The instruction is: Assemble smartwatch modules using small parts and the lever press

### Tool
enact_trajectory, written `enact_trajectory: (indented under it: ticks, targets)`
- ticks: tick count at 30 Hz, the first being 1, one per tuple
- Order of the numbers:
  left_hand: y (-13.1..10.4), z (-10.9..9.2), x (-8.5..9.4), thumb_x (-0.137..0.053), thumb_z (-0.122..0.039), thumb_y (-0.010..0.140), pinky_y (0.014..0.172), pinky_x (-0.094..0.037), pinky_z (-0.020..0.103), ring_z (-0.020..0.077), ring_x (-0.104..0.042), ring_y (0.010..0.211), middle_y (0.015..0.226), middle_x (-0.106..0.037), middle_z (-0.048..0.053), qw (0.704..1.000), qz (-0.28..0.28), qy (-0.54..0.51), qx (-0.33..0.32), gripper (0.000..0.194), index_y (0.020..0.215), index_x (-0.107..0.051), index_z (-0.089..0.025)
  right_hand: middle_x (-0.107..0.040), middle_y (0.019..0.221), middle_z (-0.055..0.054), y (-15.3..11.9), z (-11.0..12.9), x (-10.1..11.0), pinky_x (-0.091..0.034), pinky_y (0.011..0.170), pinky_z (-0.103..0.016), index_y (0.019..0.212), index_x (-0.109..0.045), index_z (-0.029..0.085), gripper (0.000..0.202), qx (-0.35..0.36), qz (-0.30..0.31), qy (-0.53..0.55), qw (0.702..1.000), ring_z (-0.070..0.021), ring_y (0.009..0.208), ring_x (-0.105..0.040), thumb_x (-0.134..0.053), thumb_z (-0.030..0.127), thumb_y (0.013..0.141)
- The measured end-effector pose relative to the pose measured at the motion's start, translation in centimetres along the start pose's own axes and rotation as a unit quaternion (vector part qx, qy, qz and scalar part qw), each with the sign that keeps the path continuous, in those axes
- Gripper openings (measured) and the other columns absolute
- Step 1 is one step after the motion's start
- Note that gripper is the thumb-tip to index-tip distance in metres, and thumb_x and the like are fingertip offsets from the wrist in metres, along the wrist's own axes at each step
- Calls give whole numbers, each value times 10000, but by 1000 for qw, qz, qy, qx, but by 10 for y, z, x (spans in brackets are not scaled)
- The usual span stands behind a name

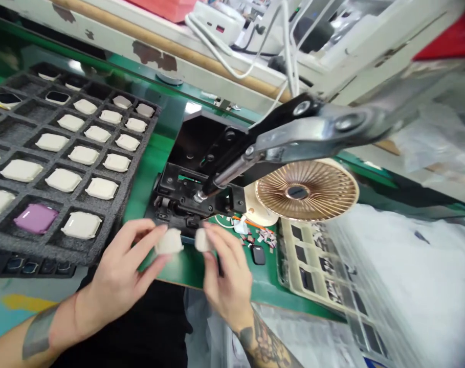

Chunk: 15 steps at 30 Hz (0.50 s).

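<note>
The left hand [119, 271] pinches a small cream square case [170, 242] between thumb and fingertips, holding it just in front of the black lever press [201, 179]. The right hand [226, 273] grips a second cream piece [201, 239] in its fingertips, almost touching the first, so the two pieces sit side by side between the hands. Directly behind both grips stands the press base, and its metal lever arm [316, 130] rises up and away to the right of them. To the left of the left hand lies a dark foam tray [136, 158] whose pockets hold rows of the same cream cases, with one purple case [36, 217] in a near pocket. Just right of the right hand, on the green mat [186, 266], lie a small dark screen part [258, 254] and scattered scraps. Farther right sits a round gold-ribbed disc [307, 190] and a pale compartment tray [312, 260], partly under clear plastic
</note>
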State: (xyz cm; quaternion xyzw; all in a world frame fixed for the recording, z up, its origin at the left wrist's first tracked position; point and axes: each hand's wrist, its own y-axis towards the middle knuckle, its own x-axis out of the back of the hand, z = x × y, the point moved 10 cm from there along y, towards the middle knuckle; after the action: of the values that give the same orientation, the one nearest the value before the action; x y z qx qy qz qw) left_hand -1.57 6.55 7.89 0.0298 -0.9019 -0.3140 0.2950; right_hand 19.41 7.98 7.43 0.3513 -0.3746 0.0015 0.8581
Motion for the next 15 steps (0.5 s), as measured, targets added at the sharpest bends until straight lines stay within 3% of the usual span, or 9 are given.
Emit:
enact_trajectory:
  ticks: [3,7,11,15]
  targets:
    - [26,5,-29,-698,-205,1104,933,-666,419,309,-762,1109,1251,-748,189,987,55,146,-26,325,1413,-728,-107,-761,1441,-153,-13,-27,31,-655,1154,-577,1588,-656,262,571,-30,-92,-50,994,-314,1354,-743,-649,93,1043]
    - [50,15,-66,-668,-184,1104,783,-634,384,294,-776,978,1105,-770,147,953,147,264,-14,150,1164,-801,-152,-762,1428,-181,-25,-58,42,-606,1188,-654,1560,-693,227,498,-66,-139,-49,987,-346,1349,-736,-683,199,1063]
    - [48,17,-88,-600,-124,1092,629,-590,344,250,-830,839,1369,-783,200,932,250,261,7,318,1358,-771,-162,-768,1436,-189,-31,-70,37,-586,1207,-678,1540,-718,219,489,-77,-124,-38,989,-367,1347,-744,-729,246,1052]
    - [37,10,-79,-585,-155,1092,660,-638,388,279,-853,855,1617,-650,308,929,251,269,25,463,1547,-657,-107,-769,1467,-166,-25,-56,36,-594,1219,-642,1582,-695,229,548,-33,-107,-43,993,-360,1366,-745,-743,188,1037]
